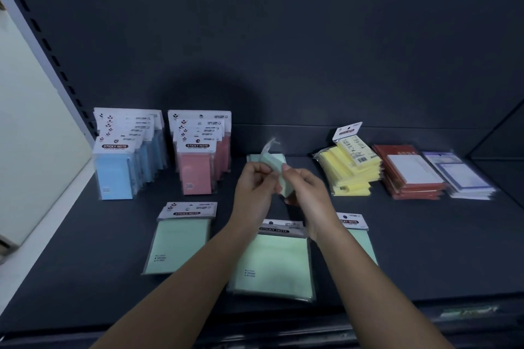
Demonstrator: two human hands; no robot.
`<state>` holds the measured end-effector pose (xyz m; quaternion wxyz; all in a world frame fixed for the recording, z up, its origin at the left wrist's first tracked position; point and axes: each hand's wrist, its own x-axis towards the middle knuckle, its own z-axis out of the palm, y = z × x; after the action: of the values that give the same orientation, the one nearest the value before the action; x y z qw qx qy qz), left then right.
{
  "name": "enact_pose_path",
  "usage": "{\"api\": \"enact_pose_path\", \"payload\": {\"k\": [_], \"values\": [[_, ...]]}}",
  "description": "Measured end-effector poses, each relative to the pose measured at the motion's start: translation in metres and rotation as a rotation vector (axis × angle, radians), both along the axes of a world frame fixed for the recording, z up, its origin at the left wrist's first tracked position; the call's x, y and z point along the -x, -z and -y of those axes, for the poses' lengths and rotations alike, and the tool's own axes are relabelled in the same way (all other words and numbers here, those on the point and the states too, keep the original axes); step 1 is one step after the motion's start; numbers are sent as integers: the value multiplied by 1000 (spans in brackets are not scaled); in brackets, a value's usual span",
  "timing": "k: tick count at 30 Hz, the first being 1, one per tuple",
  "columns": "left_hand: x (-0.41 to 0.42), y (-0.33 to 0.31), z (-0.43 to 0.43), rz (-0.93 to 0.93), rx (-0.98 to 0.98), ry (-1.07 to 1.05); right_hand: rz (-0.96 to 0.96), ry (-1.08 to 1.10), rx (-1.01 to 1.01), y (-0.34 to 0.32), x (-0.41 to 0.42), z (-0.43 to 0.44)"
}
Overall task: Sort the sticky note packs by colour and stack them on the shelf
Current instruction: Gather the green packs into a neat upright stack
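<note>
— Two bare arms reach in from the near edge, right over the middle green pack (272,261); what are the hands doing?
— Both hold one small green pack (273,166) up in the air, just behind the middle green pack; the left hand (255,178) pinches one corner with curled fingers; the right hand (307,187) wraps its fingers round the other side.
— Why two hands?
— I think the wrap is slippy; two hands can turn it the right way before it goes down.
— Where will it go?
— Maybe far behind the middle green pack; something green seems to lie flat there; it is blurry, so I can't be sure.
— And the other colours?
— Far behind and to the left stand the blue stack (124,161) and the pink stack (200,161); far behind and to the right sits the yellow pile (351,167); each colour has its own spot, so they don't mix.
— More green ones?
— Yes; the left green pack (178,244) lies just beside the middle green pack; the right green pack (351,221) lies on its other side, partly hidden by an arm; they lie flat at the front of the shelf (85,249), easy to grab.
</note>
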<state>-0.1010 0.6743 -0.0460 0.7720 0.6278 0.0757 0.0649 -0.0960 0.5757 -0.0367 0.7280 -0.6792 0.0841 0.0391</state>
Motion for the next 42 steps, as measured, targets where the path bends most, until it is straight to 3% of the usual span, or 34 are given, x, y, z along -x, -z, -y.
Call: {"api": "enact_pose_path", "payload": {"k": [4,8,12,20,23,26,29,34,38,42], "values": [[11,3,7,-104,-64,-42,157,70,-50,2,17,19],[22,2,18,-146,-123,75,111,-73,-221,3,30,30],[29,-6,30,-168,-118,139,34,-36,-32,5,35,26],[40,-24,51,-30,-179,294,22,142,46,-4,41,53],[41,-24,56,-45,-163,278,67,147,89,0,48,70],[41,-15,58,-56,-294,161,88,189,65,3,56,87],[42,-6,65,-114,-346,255,76,228,64,6,62,107],[45,-2,82,-125,-376,374,62,182,388,13,63,127],[46,3,83,-83,-674,442,9,101,810,22,63,129],[41,-4,86,7,-934,468,-25,117,901,17,64,131]]}}
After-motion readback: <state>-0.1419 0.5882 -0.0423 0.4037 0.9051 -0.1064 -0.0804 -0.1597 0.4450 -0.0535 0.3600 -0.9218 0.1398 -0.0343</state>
